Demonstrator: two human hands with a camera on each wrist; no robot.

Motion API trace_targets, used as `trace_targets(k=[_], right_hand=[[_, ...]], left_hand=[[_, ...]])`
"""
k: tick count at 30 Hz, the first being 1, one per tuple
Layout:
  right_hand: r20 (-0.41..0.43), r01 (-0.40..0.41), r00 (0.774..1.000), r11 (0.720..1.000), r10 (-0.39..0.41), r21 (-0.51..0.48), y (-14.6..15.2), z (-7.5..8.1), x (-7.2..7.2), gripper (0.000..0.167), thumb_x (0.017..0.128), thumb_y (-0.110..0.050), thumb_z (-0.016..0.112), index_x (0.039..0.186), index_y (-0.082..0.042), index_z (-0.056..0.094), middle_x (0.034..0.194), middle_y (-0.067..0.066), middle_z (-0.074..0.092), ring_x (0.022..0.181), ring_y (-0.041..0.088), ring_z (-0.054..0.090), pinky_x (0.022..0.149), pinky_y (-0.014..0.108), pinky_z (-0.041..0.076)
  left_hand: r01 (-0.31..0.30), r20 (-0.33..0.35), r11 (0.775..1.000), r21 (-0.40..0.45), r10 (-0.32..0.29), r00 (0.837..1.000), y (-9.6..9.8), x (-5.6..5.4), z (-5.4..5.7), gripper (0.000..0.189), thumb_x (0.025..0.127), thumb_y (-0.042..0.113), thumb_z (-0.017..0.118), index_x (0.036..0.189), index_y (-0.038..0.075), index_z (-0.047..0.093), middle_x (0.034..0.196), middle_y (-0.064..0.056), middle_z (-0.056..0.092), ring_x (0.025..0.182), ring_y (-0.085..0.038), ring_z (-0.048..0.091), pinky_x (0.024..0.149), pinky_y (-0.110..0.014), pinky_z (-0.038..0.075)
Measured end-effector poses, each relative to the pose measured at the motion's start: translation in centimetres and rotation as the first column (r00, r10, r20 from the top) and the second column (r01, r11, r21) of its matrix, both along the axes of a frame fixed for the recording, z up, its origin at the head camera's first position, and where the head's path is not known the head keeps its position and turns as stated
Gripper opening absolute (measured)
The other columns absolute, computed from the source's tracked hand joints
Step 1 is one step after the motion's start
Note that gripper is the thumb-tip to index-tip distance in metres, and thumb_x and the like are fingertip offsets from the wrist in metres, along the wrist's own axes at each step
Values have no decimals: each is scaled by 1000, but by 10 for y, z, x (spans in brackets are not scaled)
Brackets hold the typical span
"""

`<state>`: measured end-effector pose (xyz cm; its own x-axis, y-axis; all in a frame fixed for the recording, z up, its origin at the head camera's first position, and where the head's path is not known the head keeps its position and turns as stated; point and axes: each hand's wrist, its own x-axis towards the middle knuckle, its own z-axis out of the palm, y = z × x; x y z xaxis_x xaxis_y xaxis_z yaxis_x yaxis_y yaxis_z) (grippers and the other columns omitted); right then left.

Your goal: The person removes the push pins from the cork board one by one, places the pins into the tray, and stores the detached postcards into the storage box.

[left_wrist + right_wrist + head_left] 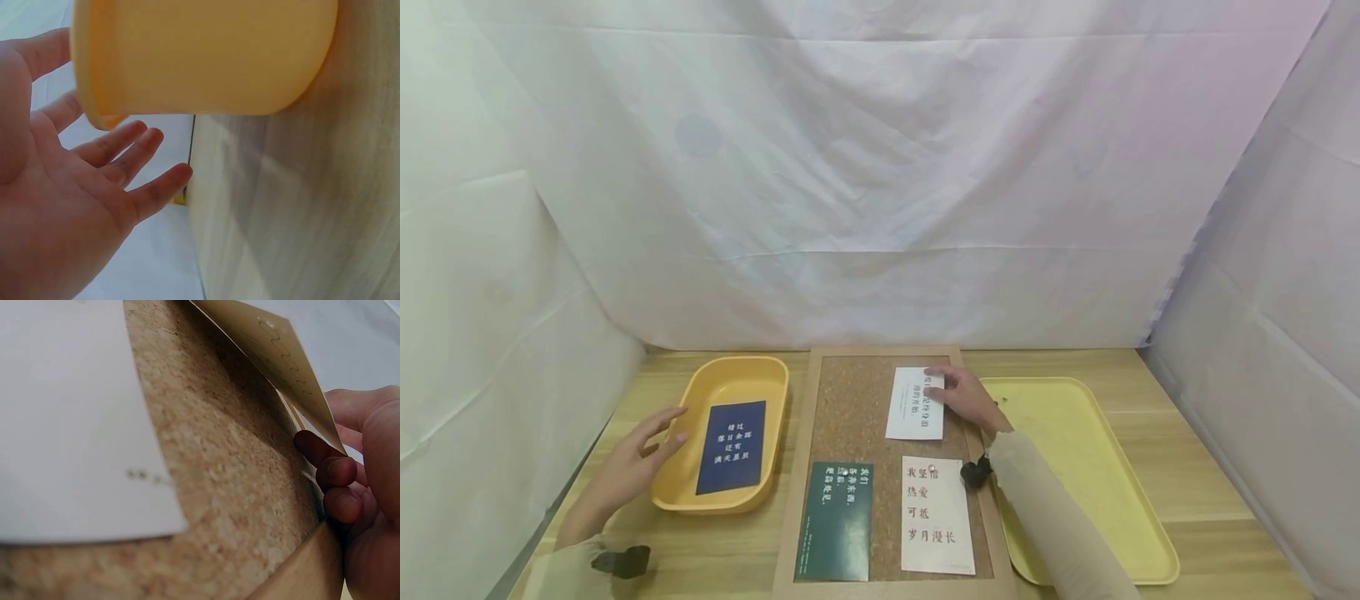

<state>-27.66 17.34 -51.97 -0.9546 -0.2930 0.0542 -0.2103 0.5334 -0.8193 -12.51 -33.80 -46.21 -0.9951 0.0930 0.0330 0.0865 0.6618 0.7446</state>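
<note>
A white card (pixel 910 421) with printed characters is held by my right hand (pixel 967 398) over the upper right of a wood-framed cork board (pixel 850 400). In the right wrist view the card (pixel 269 347) tilts up from the cork, its edge pinched between the thumb side and curled fingers (pixel 337 472). My left hand (pixel 628 458) is beside the orange-yellow bin (pixel 681 492), fingers spread at its left rim and nothing gripped. The left wrist view shows the bin's outer wall (pixel 212 56) in front of those fingers (pixel 159 194). Inside the bin lies a dark blue card (pixel 733 471).
Low on the board are a green card (pixel 835 542) and a pinkish-white card (pixel 936 546), each with a small pin near its top. A shallow yellow tray (pixel 1097 492) stands right of the board, partly under my right sleeve. White cloth (pixel 880 167) encloses the wooden table (pixel 1210 483).
</note>
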Motion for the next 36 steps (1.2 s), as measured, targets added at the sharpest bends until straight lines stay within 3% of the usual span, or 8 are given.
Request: trace_targets(k=[5, 11, 15, 18, 21, 24, 27, 36], right_hand=[[-3, 6, 1000, 1000, -6, 7, -1, -2, 0, 40, 90, -20, 73, 129, -10, 65, 139, 11, 59, 134, 33, 49, 114, 54, 34], [-6, -2, 1000, 1000, 2, 6, -1, -1, 0, 42, 91, -21, 72, 130, -9, 64, 140, 13, 58, 135, 34, 48, 114, 56, 33], [-10, -4, 1000, 1000, 4, 7, 0, 0, -1, 42, 91, -20, 72, 130, -8, 64, 141, 13, 57, 135, 34, 47, 115, 55, 32], [-13, -4, 1000, 1000, 4, 6, 1, -1, -1, 41, 91, -20, 72, 130, -8, 64, 141, 12, 58, 135, 34, 47, 114, 55, 32], [-14, -4, 1000, 1000, 4, 2, 0, -1, 0, 42, 91, -20, 72, 130, -8, 64, 140, 13, 58, 134, 34, 48, 114, 55, 33], [-10, -6, 1000, 1000, 6, 1, -1, -1, 0, 42, 91, -19, 72, 130, -8, 64, 140, 13, 58, 134, 34, 49, 114, 55, 34], [-3, -6, 1000, 1000, 6, -1, -1, -1, 1, 42, 91, -19, 72, 130, -8, 64, 140, 13, 58, 134, 33, 49, 114, 54, 34], [-12, -14, 1000, 1000, 14, 5, -3, 1, 1, 42, 91, -19, 72, 131, -7, 64, 140, 13, 58, 135, 34, 48, 114, 55, 33]], left_hand=[[2, 64, 1000, 25, -3, 998, -4, 1, -3, 59, 104, 34, 52, 152, 5, 35, 156, -29, 28, 135, -55, 33, 104, -70, 34], [33, 165, 993, 109, -51, 985, -17, 0, -12, 61, 103, 37, 51, 156, 14, 30, 162, -24, 19, 143, -56, 17, 107, -73, 23], [61, 170, 990, 128, -83, 982, -22, 1, -16, 62, 102, 36, 54, 157, 22, 29, 163, -19, 19, 145, -51, 17, 115, -40, 34], [90, 166, 981, 173, -119, 979, -24, 3, -20, 63, 102, 31, 54, 158, 24, 26, 165, -15, 15, 147, -49, 11, 100, -5, 30], [107, 170, 968, 229, -148, 974, -26, 4, -23, 65, 102, 26, 55, 159, 24, 23, 166, -14, 8, 148, -47, 1, 103, -1, 20], [109, 181, 962, 251, -157, 971, -27, 6, -25, 68, 101, 24, 56, 159, 27, 21, 166, -15, 0, 147, -48, -6, 123, -36, 9], [105, 194, 969, 225, -150, 969, -28, 7, -26, 73, 100, 23, 59, 160, 30, 17, 165, -19, -4, 146, -53, -6, 107, -76, 2], [92, 239, 981, 169, -131, 962, -27, 6, -26, 83, 97, 26, 63, 159, 36, 9, 165, -18, -9, 144, -57, -9, 97, -85, 5]])
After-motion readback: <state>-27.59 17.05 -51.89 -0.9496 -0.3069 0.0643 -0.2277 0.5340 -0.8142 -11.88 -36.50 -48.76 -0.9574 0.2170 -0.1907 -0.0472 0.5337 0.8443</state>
